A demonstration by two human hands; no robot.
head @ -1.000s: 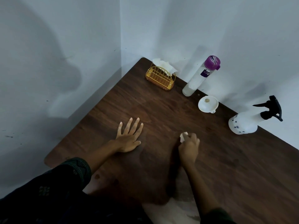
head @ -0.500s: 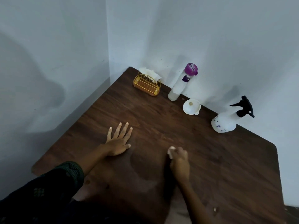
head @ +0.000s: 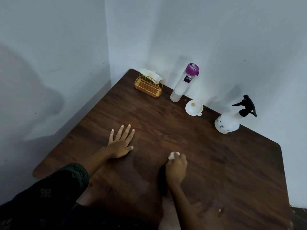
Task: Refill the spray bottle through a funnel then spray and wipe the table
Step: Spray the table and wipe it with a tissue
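A small dark purple label (head: 187,79), just under the lid of the tall clear bottle (head: 178,90) standing well beyond the right hand (head: 176,168), carries white script too small to read for certain. White marks on the purple lid (head: 192,68) are likewise illegible.

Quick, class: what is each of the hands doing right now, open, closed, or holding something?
Left hand: open, fingers straight, flat on the table.
Right hand: closed, gripping a wad of white tissue against the table.
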